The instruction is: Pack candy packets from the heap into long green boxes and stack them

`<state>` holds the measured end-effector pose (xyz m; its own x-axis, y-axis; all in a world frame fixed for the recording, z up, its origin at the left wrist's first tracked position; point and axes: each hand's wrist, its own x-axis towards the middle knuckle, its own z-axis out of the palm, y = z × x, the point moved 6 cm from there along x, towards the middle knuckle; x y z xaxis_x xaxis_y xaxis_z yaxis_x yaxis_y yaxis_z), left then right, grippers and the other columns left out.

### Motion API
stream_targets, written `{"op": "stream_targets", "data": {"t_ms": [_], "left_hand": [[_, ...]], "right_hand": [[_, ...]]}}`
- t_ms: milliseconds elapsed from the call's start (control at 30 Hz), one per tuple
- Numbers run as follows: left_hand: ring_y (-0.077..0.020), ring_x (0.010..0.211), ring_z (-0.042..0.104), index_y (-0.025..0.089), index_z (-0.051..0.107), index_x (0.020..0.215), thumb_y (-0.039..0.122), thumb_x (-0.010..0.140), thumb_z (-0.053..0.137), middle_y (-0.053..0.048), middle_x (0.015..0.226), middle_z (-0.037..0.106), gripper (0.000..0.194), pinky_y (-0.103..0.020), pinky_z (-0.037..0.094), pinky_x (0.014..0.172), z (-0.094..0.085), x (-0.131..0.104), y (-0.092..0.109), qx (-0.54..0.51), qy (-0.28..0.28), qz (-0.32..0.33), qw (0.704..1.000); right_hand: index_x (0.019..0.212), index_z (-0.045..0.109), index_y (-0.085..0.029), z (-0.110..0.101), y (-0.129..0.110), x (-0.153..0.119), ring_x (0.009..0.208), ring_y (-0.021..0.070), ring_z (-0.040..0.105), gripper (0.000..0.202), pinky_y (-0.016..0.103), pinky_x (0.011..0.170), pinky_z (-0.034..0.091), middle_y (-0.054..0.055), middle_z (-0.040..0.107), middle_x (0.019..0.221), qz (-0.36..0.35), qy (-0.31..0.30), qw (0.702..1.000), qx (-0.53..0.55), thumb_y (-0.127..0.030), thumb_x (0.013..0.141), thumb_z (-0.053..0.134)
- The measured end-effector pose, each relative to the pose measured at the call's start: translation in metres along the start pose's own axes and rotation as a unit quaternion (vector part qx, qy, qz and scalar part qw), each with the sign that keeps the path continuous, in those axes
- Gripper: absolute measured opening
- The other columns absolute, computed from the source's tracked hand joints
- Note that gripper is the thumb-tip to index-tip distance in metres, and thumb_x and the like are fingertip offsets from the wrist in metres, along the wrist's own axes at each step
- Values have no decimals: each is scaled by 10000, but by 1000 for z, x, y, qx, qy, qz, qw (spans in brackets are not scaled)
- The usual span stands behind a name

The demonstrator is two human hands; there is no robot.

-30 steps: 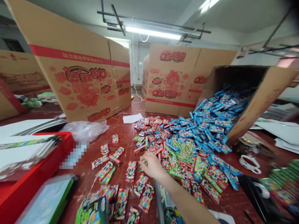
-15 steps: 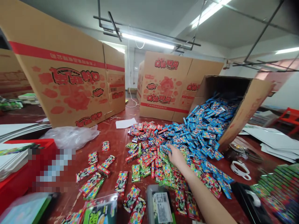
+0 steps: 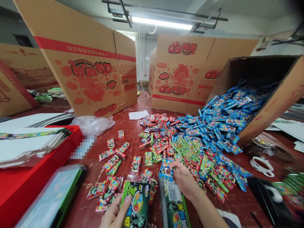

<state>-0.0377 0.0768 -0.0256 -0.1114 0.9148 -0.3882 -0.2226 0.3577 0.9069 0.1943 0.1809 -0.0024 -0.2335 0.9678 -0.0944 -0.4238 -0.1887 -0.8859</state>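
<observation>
While our right hand (image 3: 184, 179) is pinching a blue packet (image 3: 165, 168) above the red table (image 3: 133, 133), our left hand (image 3: 116, 213) is curling its fingers around a green box (image 3: 136, 205), steadying it. Loose packets are spilling from a tipped carton (image 3: 273, 91) within reach.

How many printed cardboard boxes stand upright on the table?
3: one big box at left-centre, one behind at centre, one at the far left edge. Others may be hidden.

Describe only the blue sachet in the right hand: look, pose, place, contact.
The small blue printed foil sachet is flat and rectangular, with a colourful picture on its glossy face and a darker lower edge. The right hand pinches its right side between thumb and fingers, holding it upright and facing the camera, above the dark red tabletop, in front of the heap of loose sachets.
</observation>
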Motion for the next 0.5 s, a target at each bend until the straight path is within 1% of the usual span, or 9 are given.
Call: {"op": "stream_targets", "data": {"t_ms": [67,167,233,267,333,367,400,433,500], "left_hand": [[-303,1002,617,211,657,989,571,652,716,-45,1015,705,497,-412,480,925,9,-1,-3,-17,-35,31,999],[-280,1019,606,200,641,1008,529,699,699,-51,1045,691,455,-380,464,941,18,-5,-8,-2,-54,61,997],[-269,985,618,197,632,1016,518,720,685,-54,1026,695,440,-361,484,901,25,-8,-11,4,-62,65,996],[-265,955,628,197,625,1024,513,734,674,-55,1008,698,431,-359,499,870,29,-9,-12,-4,-72,64,995],[-256,901,641,200,611,1036,498,763,650,-54,977,701,407,-360,515,819,37,-13,-14,-30,-99,61,993],[-250,886,643,202,608,1038,488,773,643,-52,973,699,392,-359,514,813,41,-15,-14,-40,-111,63,991],[-243,880,643,204,608,1035,481,778,642,-50,970,697,379,-354,511,814,44,-17,-13,-46,-118,67,990],[-238,872,643,206,612,1026,483,777,642,-48,960,697,374,-347,509,816,45,-19,-13,-48,-117,71,989],[-236,851,644,203,620,1014,498,769,645,-49,920,700,385,-344,505,818,46,-22,-13,-48,-111,69,990]], "right_hand": [[743,599,-224,4,4,-7,560,152,570,254,282,570,458,-16,613,635,9,-11,1000,4,-307,568,764],[776,609,-199,17,-1,-14,670,194,601,250,324,634,482,43,631,736,-6,-47,999,-13,-399,645,684],[842,591,-198,28,-8,-14,780,210,612,279,343,715,493,66,632,854,-43,-44,997,-42,-419,688,666],[917,568,-213,34,-13,-13,825,208,611,310,341,743,494,64,626,910,-69,-37,995,-58,-400,698,680],[1067,476,-266,47,-19,-10,869,191,608,466,324,761,499,45,610,985,-121,-36,989,-78,-330,683,733],[1095,440,-284,54,-20,-7,867,184,610,527,316,753,502,35,608,989,-139,-45,986,-82,-305,671,752],[1081,435,-287,59,-20,-5,841,175,614,531,304,732,505,25,611,960,-146,-55,984,-88,-294,663,763],[1036,459,-275,62,-20,-3,799,165,616,483,288,700,505,14,613,909,-144,-65,982,-104,-292,663,766],[937,522,-240,66,-20,-1,750,154,611,332,270,669,498,5,611,828,-131,-92,974,-160,-303,696,741]]}}
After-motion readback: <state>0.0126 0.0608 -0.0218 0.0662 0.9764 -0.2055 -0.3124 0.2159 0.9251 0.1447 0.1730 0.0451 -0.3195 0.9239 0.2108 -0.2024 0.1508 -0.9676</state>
